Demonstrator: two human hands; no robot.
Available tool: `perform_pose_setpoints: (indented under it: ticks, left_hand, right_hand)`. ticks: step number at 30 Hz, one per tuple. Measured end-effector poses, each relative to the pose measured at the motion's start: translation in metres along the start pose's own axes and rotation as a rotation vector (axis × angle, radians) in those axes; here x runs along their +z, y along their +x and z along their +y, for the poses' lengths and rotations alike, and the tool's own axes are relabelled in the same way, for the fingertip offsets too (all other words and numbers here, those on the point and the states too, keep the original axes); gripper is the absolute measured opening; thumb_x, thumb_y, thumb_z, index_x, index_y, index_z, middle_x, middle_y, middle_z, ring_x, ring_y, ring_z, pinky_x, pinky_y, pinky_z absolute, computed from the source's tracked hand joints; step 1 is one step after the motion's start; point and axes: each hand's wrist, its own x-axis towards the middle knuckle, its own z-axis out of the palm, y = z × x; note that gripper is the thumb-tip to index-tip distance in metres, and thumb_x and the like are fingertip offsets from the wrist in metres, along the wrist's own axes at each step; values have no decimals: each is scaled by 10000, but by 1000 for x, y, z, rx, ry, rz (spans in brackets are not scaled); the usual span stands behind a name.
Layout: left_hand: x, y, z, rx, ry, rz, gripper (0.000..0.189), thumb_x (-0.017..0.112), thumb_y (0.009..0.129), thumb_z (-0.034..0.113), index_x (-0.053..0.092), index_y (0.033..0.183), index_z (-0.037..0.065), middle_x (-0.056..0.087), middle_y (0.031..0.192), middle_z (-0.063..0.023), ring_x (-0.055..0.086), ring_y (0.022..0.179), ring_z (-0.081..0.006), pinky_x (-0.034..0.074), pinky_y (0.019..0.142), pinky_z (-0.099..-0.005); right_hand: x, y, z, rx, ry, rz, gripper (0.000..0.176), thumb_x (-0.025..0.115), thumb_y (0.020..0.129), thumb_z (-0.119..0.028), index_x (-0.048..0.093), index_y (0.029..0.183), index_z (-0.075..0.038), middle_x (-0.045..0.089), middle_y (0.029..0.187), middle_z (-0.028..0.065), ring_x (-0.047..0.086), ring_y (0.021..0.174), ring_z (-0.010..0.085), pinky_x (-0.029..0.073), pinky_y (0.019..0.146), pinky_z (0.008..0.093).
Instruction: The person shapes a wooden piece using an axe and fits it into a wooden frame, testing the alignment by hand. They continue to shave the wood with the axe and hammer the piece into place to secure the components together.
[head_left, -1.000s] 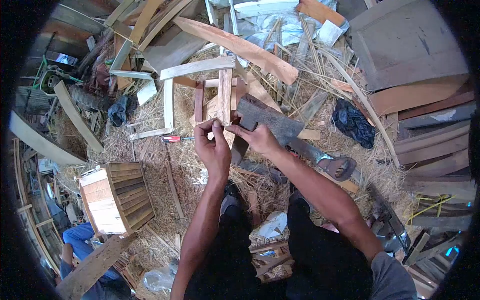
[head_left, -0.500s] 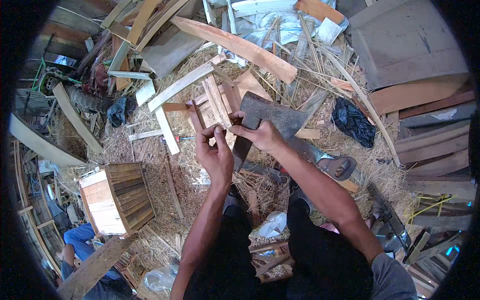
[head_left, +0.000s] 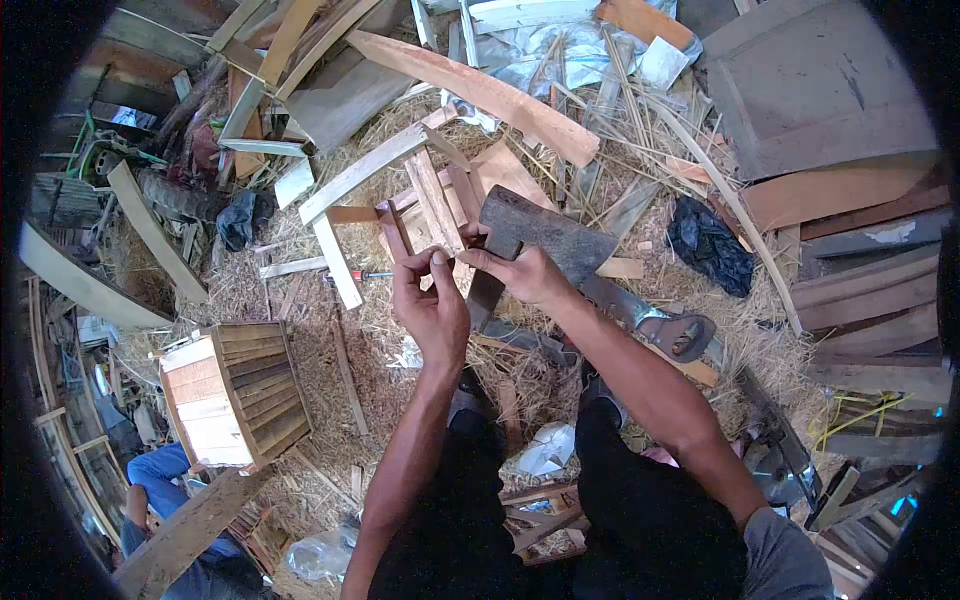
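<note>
My left hand (head_left: 432, 305) is closed, thumb and index finger pinched on something too small to make out. Right against its fingertips, my right hand (head_left: 525, 272) is closed around a hatchet; its thumb and index finger also reach the small thing. The hatchet's broad dark blade (head_left: 565, 235) points to the right, and a piece of its handle (head_left: 484, 300) shows below the hand. Behind both hands lies a wooden frame (head_left: 360, 175) of nailed slats. A handsaw (head_left: 675, 335) rests on the ground right of my right wrist, partly hidden by the forearm.
A slatted wooden box (head_left: 235, 395) stands at left, near another person's blue-trousered leg (head_left: 160, 480). A screwdriver (head_left: 372, 274) lies beside the frame. Boards (head_left: 480, 95) lie at the back, with a black plastic bag (head_left: 708, 245) and stacked planks (head_left: 870, 290) at right. Straw and shavings cover the ground.
Both hands keep almost the same pose, fingertips together. The whole view has shifted very slightly; nothing has been taken up or let go.
</note>
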Motion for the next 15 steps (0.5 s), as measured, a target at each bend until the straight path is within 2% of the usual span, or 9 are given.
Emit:
perform_pose_setpoints:
  ticks: [9,12,15]
  left_hand:
    - [0,1,-4,4,-23,6,117,606,988,81,581,981,-33,633,922,-89,627,863,-133,555,766,-272]
    - [-1,2,-4,7,-4,-11,121,609,988,87,583,985,-31,637,932,-91,631,867,-135,552,774,-272]
    - [-1,5,-6,1,-1,-16,123,609,989,88,583,987,-32,638,942,-93,632,871,-136,551,777,-272]
  right_hand:
    - [3,-4,-7,-22,-57,19,292,769,890,-212,690,1090,-15,704,986,31,628,914,106,504,834,285]
    - [3,-5,-10,39,-16,29,290,758,900,-222,686,1085,-11,698,976,25,610,902,92,493,822,274]
    - [9,-6,-9,-2,-69,88,283,743,909,-217,683,1089,-8,698,983,26,608,911,88,490,820,269]
